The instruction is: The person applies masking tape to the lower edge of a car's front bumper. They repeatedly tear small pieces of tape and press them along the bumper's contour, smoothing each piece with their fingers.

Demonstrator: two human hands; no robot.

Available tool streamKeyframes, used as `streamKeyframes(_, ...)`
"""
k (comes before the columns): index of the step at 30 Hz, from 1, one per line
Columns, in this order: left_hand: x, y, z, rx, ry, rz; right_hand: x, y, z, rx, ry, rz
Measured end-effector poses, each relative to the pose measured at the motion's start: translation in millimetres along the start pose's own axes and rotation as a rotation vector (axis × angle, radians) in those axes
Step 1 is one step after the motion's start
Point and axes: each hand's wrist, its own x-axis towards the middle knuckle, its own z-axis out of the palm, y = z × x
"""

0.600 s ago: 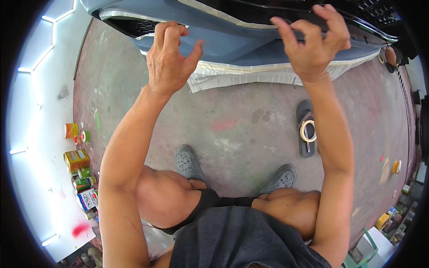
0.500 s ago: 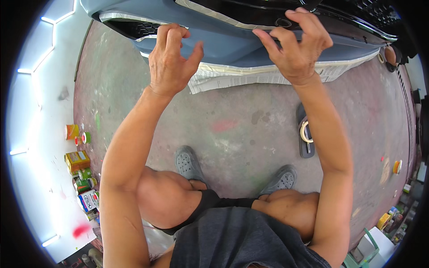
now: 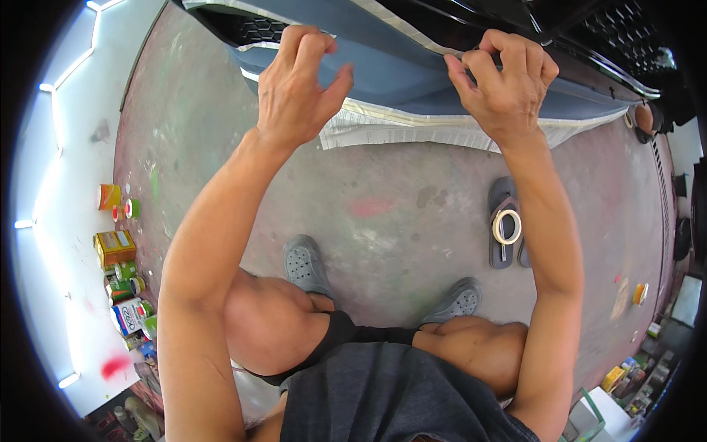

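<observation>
A blue-grey car bumper (image 3: 398,81) spans the top of the view, bordered by pale masking tape (image 3: 409,31) along the dark grille and by newspaper (image 3: 412,136) along its lower edge. My left hand (image 3: 294,92) hovers over the bumper's left part near the mesh vent, fingers bent and thumb well apart, with nothing visible between them. My right hand (image 3: 508,92) is at the tape strip by the grille. Its fingers are curled, thumb and forefinger close together on the tape edge; the other fingertips are partly hidden.
On the floor, a roll of masking tape (image 3: 507,226) rests on a dark flip-flop (image 3: 501,254), beside my right forearm. Several paint cans (image 3: 114,247) line the left wall. More cans and bottles (image 3: 615,377) stand at the lower right. My clog-shod feet are below the bumper.
The bumper sits higher in view. My right hand's spread fingers have curled in toward the tape edge. My left hand has shifted slightly right in view, its thumb still apart.
</observation>
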Motion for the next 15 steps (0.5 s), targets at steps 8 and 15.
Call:
streamKeyframes(8, -6.7, -34.8, -1.3, 0.111, -0.008, -0.093, 37.9, -7.2, -8.5, -0.022, -0.254, -0.169)
streamKeyframes(15, -32.1, -78.3, -7.2, 0.255, -0.044, -0.161, 60.7, -22.0, -7.1, -0.059, -0.352, -0.176)
